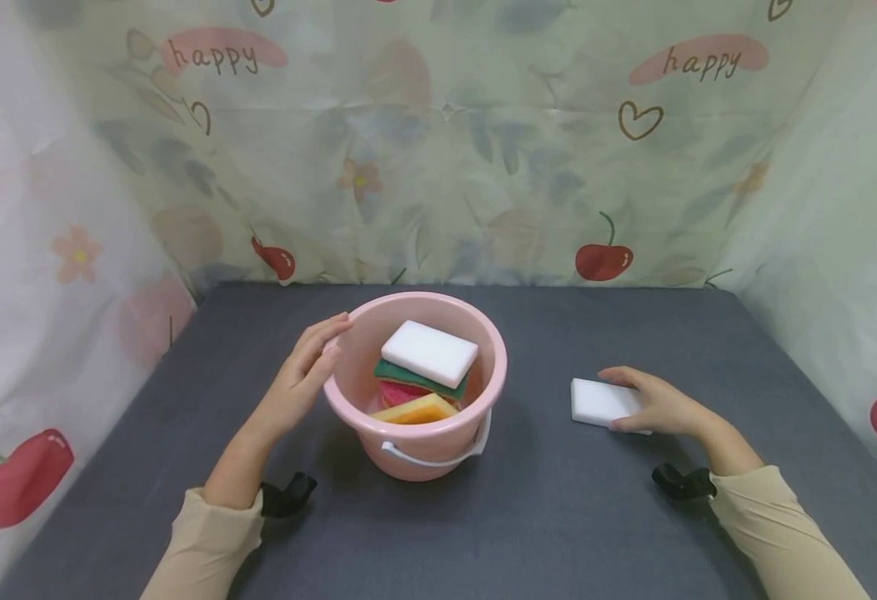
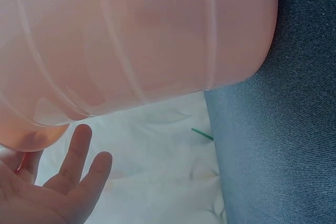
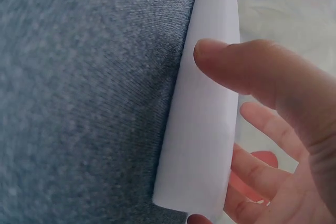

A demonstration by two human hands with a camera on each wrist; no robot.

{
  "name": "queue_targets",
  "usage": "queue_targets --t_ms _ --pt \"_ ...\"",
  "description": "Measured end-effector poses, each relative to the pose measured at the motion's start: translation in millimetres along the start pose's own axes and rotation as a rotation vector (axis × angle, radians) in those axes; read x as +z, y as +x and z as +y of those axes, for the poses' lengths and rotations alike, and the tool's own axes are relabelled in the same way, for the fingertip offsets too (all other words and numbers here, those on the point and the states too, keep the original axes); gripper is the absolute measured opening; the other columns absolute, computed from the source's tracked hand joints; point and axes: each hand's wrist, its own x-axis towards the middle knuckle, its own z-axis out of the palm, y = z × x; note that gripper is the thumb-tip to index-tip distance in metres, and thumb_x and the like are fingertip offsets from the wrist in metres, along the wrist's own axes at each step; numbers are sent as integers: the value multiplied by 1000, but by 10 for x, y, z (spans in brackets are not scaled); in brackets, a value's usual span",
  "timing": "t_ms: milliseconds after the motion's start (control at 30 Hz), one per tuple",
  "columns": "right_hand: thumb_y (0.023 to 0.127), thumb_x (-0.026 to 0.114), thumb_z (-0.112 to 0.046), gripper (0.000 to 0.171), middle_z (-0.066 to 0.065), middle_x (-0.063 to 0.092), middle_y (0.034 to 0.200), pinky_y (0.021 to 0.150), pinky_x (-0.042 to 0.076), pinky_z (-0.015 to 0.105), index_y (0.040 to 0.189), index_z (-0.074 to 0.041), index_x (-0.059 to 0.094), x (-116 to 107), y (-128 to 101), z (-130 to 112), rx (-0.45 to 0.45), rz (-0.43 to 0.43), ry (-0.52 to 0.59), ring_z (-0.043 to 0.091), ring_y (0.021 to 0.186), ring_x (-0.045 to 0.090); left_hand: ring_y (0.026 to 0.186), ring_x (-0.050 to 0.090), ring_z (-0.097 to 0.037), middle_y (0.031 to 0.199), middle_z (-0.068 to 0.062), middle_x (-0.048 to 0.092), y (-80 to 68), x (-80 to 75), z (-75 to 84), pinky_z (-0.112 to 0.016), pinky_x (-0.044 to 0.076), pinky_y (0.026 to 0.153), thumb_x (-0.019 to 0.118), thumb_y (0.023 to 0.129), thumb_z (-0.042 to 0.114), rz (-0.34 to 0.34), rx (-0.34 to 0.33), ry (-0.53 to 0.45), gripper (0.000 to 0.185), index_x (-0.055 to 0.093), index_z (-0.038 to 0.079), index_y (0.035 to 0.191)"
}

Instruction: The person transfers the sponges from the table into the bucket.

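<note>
A pink bucket [image 1: 419, 450] stands left of centre in the head view. In it a white sponge block [image 1: 429, 352] lies tilted on top of a green-topped scouring sponge [image 1: 419, 377], with a pinkish-red piece [image 1: 401, 394] and a yellow sponge [image 1: 416, 410] below. My left hand [image 1: 305, 372] is at the bucket's left rim, fingers extended; the left wrist view shows its fingers [image 2: 79, 153] beside the wall. On the right, my right hand [image 1: 656, 404] pinches a second white sponge block [image 1: 598, 402] lying on the table. Its thumb [image 3: 220, 61] crosses the near side, the other fingers at the far side.
A dark grey cloth [image 1: 558, 517] covers the table. The bucket's white handle [image 1: 438, 461] hangs down at the front. Printed curtains [image 1: 446, 167] enclose the back and both sides. Black straps [image 1: 288, 496] sit at both wrists.
</note>
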Motion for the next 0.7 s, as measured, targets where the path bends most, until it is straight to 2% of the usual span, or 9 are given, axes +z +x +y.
queue_targets --t_ms 133,333,700 --pt "73 78 -25 66 23 59 121 79 43 31 127 1 49 13 2 9 -3 12 -16 26 101 55 138 26 -27 149 -12 31 -2 -1 4 -59 23 109 41 98 10 0 0 -7 39 44 6 136" --pt "75 77 -25 65 22 59 122 81 43 31 128 0 49 27 32 18 -7 30 -32 27 106 55 138 26 -25 149 -11 32 -2 -4 -8 -56 23 110 40 98 10 2 -1 -14 39 44 6 136" --pt "76 77 -28 63 18 61 121 82 43 25 127 -2 50 17 90 -68 -16 80 9 16 101 54 138 25 -27 149 -12 31 -5 -5 0 -59 23 109 40 98 10 -6 3 -18 39 43 5 137"
